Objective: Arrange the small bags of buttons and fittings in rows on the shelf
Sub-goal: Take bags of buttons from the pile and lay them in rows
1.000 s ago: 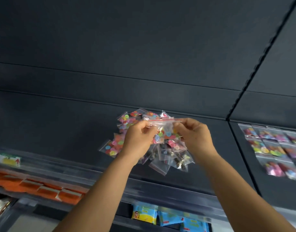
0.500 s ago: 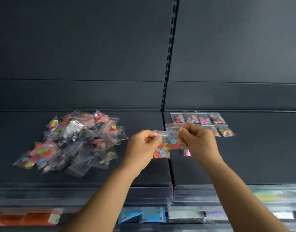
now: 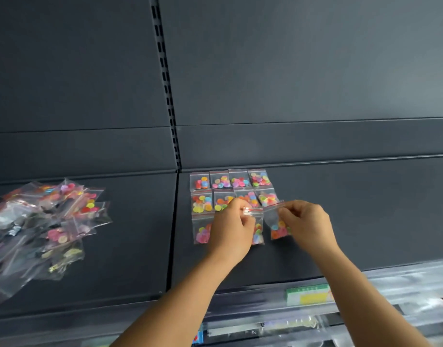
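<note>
Small clear bags of coloured buttons lie in rows (image 3: pixel 231 190) on the dark shelf (image 3: pixel 365 209), right of the shelf joint. My left hand (image 3: pixel 230 229) pinches the red-striped top of one button bag (image 3: pixel 257 227) over the third row. My right hand (image 3: pixel 306 225) pinches a second button bag (image 3: pixel 275 225) just to the right of it. Another bag (image 3: pixel 201 230) lies at the left end of that row. An unsorted pile of bags (image 3: pixel 45 226) with buttons and fittings sits on the left shelf section.
A slotted upright (image 3: pixel 165 83) runs down the back panel between the two shelf sections. A clear price rail with a green and yellow label (image 3: pixel 308 295) lines the shelf's front edge. Lower shelves with packaged goods show below.
The view swung right from the pile to the rows. Both hands carried the bags over the shelf joint and drew them apart, one bag in each hand, low over the third row.
</note>
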